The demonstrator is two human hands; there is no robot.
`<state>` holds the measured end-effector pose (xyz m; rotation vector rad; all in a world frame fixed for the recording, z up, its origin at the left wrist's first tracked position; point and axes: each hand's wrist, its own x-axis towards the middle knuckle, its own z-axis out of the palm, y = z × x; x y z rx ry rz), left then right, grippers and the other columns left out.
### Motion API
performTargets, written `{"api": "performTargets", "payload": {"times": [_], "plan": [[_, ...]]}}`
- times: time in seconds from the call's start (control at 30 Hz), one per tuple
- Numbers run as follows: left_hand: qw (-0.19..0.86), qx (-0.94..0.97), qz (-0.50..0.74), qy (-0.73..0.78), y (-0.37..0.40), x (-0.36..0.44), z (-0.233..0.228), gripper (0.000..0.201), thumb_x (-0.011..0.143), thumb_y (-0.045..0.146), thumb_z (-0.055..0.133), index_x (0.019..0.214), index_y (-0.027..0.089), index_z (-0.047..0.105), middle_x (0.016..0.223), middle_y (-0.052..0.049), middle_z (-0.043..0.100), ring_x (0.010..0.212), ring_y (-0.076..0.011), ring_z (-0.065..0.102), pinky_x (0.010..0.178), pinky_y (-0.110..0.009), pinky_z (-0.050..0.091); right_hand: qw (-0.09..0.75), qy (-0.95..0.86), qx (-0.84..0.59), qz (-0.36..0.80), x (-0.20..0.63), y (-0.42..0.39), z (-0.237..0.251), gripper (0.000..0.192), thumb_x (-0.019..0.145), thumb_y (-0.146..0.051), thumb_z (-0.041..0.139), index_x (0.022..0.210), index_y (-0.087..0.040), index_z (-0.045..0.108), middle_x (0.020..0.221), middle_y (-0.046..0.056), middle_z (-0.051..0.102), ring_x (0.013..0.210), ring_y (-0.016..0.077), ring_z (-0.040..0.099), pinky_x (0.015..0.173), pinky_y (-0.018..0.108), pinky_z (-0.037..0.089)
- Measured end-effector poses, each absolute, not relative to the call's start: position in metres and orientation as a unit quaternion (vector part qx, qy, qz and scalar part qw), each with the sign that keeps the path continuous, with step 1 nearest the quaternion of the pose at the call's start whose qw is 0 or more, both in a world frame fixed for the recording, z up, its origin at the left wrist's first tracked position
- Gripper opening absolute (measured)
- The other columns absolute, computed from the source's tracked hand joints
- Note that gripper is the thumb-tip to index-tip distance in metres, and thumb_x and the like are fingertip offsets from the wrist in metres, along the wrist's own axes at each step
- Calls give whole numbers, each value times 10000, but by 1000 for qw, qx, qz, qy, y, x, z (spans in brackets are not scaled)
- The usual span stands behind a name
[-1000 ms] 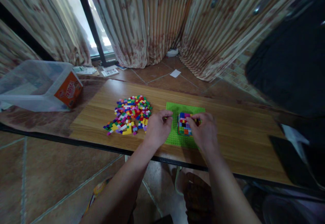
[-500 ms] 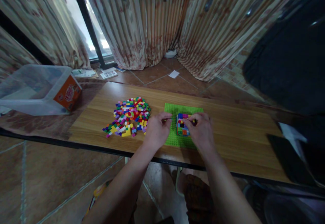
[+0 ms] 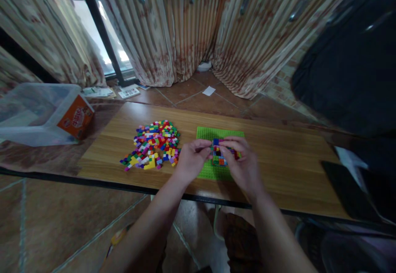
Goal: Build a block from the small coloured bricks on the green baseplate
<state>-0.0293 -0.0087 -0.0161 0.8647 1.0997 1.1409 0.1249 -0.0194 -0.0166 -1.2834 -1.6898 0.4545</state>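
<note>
A green studded baseplate (image 3: 229,132) lies on the wooden table (image 3: 284,161), and a small block of many-coloured bricks (image 3: 218,154) stands on it. My left hand (image 3: 193,160) has its fingertips pinched together at the block's left side. My right hand (image 3: 241,162) covers the block's right half, fingers curled on its top. Both hands meet over the block, and what the fingertips pinch is too small to tell. A pile of loose coloured bricks (image 3: 151,144) lies just left of the baseplate.
A clear plastic bin (image 3: 34,112) with an orange label stands at the far left on a patterned cloth. Dark objects (image 3: 352,182) lie at the table's right end. Striped curtains (image 3: 192,29) hang behind; papers (image 3: 128,93) lie on the tiled floor.
Both hands have closed in over the brick block: the left hand moved right to its side, the right hand slid left across its top. The view has shifted slightly.
</note>
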Motion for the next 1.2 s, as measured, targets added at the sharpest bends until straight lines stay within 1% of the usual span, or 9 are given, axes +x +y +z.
{"api": "performTargets", "payload": {"times": [0.07,0.17,0.4,0.5,0.6,0.77,0.9,1.03,1.2], "plan": [[642,361,500,456,-10,-29,-14,137,740,69,648,857,117,700,685,9,687,537,-71,607,563,-188,479,445,-708,-508,208,122,-23,-16,156,903,-321,599,971,-273,731,1132,64,646,1079,226,604,959,438,467],[672,342,496,431,-11,-29,-12,142,734,75,658,870,103,692,669,10,679,532,-64,602,557,-179,469,426,-724,-496,222,122,-23,-17,172,910,-319,592,1009,-288,730,1161,58,640,1112,227,590,966,441,466],[691,339,472,430,-13,-29,-9,160,767,74,632,915,104,686,673,4,681,524,-61,599,563,-183,468,433,-718,-498,222,126,-21,-19,142,901,-304,596,946,-284,729,1121,47,658,1081,219,607,949,414,473],[666,350,468,463,-11,-29,-11,168,812,87,590,944,116,690,779,-29,724,557,-64,611,578,-189,478,444,-705,-517,195,135,-18,-19,140,893,-313,594,916,-265,723,1086,59,664,1045,223,624,944,417,477],[616,379,466,509,-8,-30,-20,180,832,108,569,955,130,699,859,-48,742,609,-79,631,620,-204,508,440,-684,-561,154,147,-14,-21,141,871,-321,604,875,-245,723,1042,74,664,1017,241,628,945,447,472],[530,492,433,539,-4,-33,-39,185,821,180,596,954,156,724,785,-30,721,666,-131,658,639,-235,520,396,-689,-591,136,154,-10,-27,151,845,-320,611,803,-235,728,1020,80,647,1004,256,608,939,462,461],[479,565,388,548,-5,-34,-40,229,825,171,562,964,164,744,761,-26,714,690,-149,650,666,-250,514,375,-702,-587,147,150,-9,-32,133,835,-308,627,808,-235,735,1047,80,630,1033,257,589,943,449,456],[460,596,360,551,-8,-33,-35,273,828,148,530,991,154,749,795,-39,722,712,-155,646,671,-249,503,377,-702,-588,139,148,-6,-35,106,814,-297,655,817,-241,745,1055,75,623,1046,261,580,948,459,448],[451,618,348,542,-9,-34,-35,263,815,140,538,961,168,755,816,-32,720,720,-152,635,661,-238,496,389,-691,-594,136,148,-1,-38,81,784,-288,677,774,-238,740,1035,76,621,1023,263,586,920,462,457]]}}
